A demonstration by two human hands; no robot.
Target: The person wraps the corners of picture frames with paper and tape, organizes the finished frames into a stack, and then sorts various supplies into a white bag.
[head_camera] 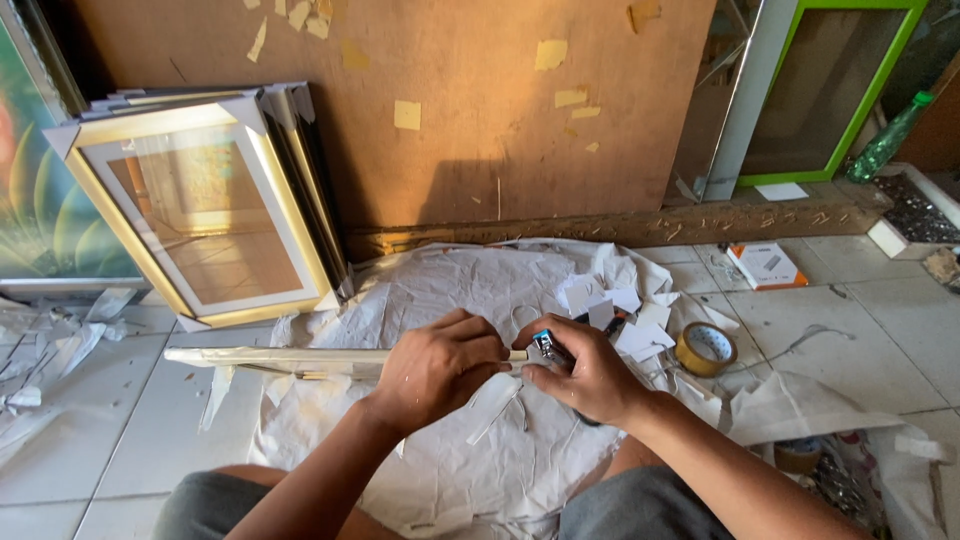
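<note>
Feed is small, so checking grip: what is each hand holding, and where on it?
The left hand grips a picture frame seen edge-on, at its right end. The right hand clasps a small blue and silver tool by its body, against that end.

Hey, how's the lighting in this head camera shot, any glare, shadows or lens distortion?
Head view: soft daylight, brightest on the floor tiles at left; reflections on the glass of the gold picture frame; a dim shadow on the brown board; wide-angle bending at the edges; left hand and right hand sharp, the small metal tool between them hard to make out.
</note>
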